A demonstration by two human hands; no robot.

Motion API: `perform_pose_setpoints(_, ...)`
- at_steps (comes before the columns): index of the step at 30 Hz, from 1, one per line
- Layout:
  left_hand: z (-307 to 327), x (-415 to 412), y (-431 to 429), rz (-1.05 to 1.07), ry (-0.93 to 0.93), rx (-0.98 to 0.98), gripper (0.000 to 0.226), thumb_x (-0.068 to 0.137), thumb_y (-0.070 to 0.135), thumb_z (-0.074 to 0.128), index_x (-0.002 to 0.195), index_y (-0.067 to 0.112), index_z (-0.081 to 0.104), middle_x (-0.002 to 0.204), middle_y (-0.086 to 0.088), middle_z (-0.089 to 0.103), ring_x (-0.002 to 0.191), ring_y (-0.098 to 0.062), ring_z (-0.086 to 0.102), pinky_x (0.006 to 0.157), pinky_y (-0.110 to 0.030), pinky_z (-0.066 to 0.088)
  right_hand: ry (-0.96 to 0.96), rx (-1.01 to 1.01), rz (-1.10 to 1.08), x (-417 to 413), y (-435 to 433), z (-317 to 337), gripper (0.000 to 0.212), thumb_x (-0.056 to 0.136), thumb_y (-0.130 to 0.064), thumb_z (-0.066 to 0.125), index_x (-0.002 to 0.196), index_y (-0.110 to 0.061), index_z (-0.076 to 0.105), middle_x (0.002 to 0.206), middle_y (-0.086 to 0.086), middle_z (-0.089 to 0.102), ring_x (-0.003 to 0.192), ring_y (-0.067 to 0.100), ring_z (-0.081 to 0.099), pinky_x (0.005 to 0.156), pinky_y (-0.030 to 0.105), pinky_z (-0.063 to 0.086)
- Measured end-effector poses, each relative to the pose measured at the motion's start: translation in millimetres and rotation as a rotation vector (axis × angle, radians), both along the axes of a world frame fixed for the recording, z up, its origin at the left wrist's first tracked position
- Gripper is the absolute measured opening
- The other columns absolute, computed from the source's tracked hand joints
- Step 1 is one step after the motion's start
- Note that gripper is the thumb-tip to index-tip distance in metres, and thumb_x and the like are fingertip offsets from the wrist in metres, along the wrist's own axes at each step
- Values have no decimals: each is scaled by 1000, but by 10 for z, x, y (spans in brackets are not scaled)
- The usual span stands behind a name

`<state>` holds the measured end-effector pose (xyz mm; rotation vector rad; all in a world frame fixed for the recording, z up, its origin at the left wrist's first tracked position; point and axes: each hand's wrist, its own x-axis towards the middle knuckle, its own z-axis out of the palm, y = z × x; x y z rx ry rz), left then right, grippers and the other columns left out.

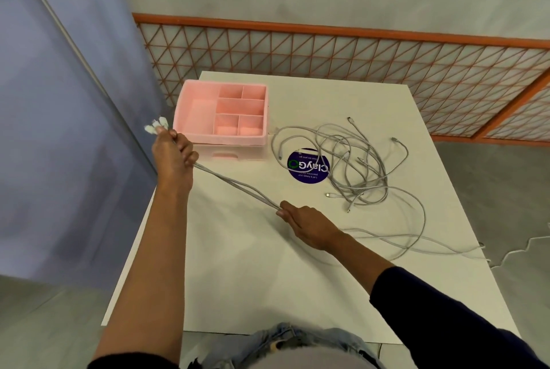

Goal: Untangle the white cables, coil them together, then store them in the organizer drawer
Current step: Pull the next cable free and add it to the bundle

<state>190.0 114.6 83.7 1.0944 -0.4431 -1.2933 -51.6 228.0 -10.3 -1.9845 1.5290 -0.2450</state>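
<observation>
White counter fills mid-view. Pink compartment organizer sits far left on it; the drawer beneath looks closed. The white cables lie mostly in a loose tangle right of centre, partly over a round purple sticker. One long loop trails to the near-right edge and seems to run off it.

Left hand is raised at the far-left counter edge, beside the organizer. Its fingers are curled round several strands, and the plug ends stick out above the fist. Right hand is low at mid-counter, pinching the same strands, which are pulled taut between the hands.

Judged step: untangling, with the strands being straightened from the plug ends. Coiling is not started.

Risks:
- Pulling harder could tighten crossings in the pile rather than free them.
- It could also drag the whole tangle across the counter.
- The loop at the right edge may slide off.
- The drawer needs a free hand, and both are occupied.
</observation>
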Motion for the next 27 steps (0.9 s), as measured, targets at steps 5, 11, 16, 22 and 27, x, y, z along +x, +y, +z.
perform_pose_setpoints(5,73,-130,-18,-23,-23,-22,40,105,35,28,70,20,38,44,10,30,36,-4,21,33,-17,19,-80,138,28,51,-142,36,40,101,-43,34,130,-20,49,101,-6,62,90,17,55,85,33,45)
perform_pose_setpoints(11,68,-404,44,-98,7,-11,39,105,32,26,70,19,37,42,11,31,34,-3,20,32,-16,16,-288,-7,27,539,-382,429,48,101,-43,33,145,-24,35,137,0,53,123,15,50,105,30,37)
perform_pose_setpoints(16,147,-348,-5,-98,54,-31,39,106,29,26,70,19,38,42,10,31,33,-3,20,33,-16,16,-375,12,27,633,-294,379,39,104,-35,29,128,-22,57,73,-20,61,72,2,56,76,23,43)
perform_pose_setpoints(22,37,-208,-32,-67,98,-27,39,106,32,27,70,20,37,42,11,29,33,-3,19,31,-16,16,-371,153,9,502,-166,256,36,102,-46,27,99,-31,59,80,0,56,76,19,50,77,29,43)
perform_pose_setpoints(27,128,110,-150,28,67,-73,41,104,39,27,69,22,37,43,11,30,35,-4,19,32,-16,16,-133,230,-58,-33,110,-172,35,103,-42,26,76,-27,42,72,-4,50,70,17,47,76,36,41)
